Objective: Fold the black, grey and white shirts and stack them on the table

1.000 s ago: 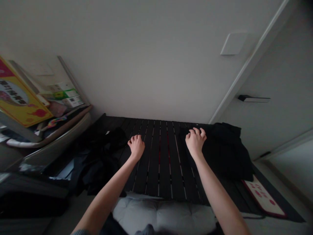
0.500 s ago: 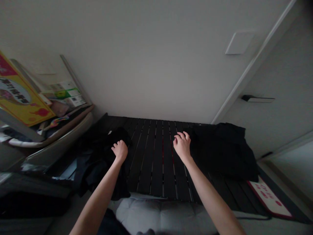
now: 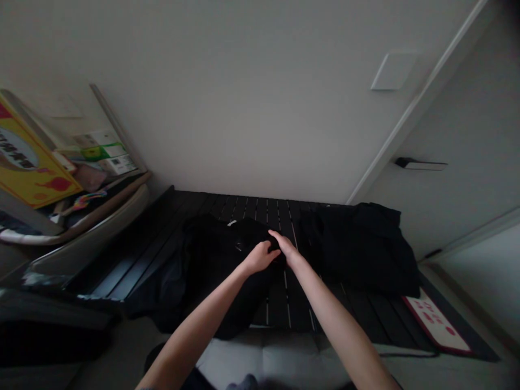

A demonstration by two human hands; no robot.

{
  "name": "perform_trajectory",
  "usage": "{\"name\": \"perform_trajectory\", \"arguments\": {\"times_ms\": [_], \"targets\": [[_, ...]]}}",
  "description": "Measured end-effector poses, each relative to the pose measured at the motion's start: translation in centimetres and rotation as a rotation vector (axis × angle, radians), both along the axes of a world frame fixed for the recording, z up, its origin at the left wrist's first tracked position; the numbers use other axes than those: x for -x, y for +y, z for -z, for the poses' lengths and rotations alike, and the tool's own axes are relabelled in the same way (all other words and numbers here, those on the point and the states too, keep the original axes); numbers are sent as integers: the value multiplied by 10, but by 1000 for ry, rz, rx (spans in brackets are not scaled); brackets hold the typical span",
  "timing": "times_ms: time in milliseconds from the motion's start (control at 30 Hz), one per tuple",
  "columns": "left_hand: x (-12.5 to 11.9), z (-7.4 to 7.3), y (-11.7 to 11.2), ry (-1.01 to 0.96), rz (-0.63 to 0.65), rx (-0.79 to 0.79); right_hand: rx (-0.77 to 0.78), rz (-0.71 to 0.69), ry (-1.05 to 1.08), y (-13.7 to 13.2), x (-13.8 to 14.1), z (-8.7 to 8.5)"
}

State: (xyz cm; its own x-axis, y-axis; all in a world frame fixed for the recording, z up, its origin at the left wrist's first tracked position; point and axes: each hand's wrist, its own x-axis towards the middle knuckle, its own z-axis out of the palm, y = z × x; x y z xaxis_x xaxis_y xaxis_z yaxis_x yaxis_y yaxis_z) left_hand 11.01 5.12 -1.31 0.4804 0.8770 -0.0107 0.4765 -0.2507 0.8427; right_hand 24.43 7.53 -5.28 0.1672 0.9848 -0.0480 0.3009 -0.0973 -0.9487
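A black garment (image 3: 219, 265) with a small white tag lies loosely spread over the black slatted bench (image 3: 160, 216), its near part hanging past the front edge. My left hand (image 3: 260, 257) is closed on the garment's right edge. Close beside it, my right hand (image 3: 284, 247) reaches in from the right and holds the same edge, its fingers pointing left. The dark cloth and dim light hide part of the fingertips. A second black garment (image 3: 361, 249), flat and folded, rests on the bench to the right of my right hand.
At the left stands a bin-like container (image 3: 93, 222) holding a yellow box (image 3: 36, 168) and small packages. A grey cushion (image 3: 280, 357) is below the bench's near edge. A wall is behind; a door handle (image 3: 422, 164) and a red-edged white mat (image 3: 439, 319) are at the right.
The loose black garment has shifted right and is spread wider across the slats. My left hand has moved right, while my right hand has come slightly left and down; the two are now close together.
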Motion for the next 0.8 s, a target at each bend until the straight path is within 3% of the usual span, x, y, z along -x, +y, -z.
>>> {"name": "perform_trajectory", "arguments": {"times_ms": [67,133,200,333,400,467,567,667,800], "targets": [[9,-4,-3,-55,103,82,33,28,31,3,-7,5],[25,-8,-2,-70,71,57,35,57,27,5,-14,8],[46,-13,1,17,-124,-102,19,83,-1,8,-19,9],[98,-15,14,352,-683,-419,-34,135,-125,10,-30,2],[123,-12,22,478,-929,-398,-54,202,-298,9,-37,-5],[146,-7,33,461,-1050,-235,-49,287,-488,7,-44,-12],[167,3,51,281,-948,52,-94,346,-704,4,-50,-20],[169,11,67,190,-833,106,-204,304,-872,5,-48,-21],[156,16,76,98,-678,184,-249,111,-903,19,-40,-9]]}}
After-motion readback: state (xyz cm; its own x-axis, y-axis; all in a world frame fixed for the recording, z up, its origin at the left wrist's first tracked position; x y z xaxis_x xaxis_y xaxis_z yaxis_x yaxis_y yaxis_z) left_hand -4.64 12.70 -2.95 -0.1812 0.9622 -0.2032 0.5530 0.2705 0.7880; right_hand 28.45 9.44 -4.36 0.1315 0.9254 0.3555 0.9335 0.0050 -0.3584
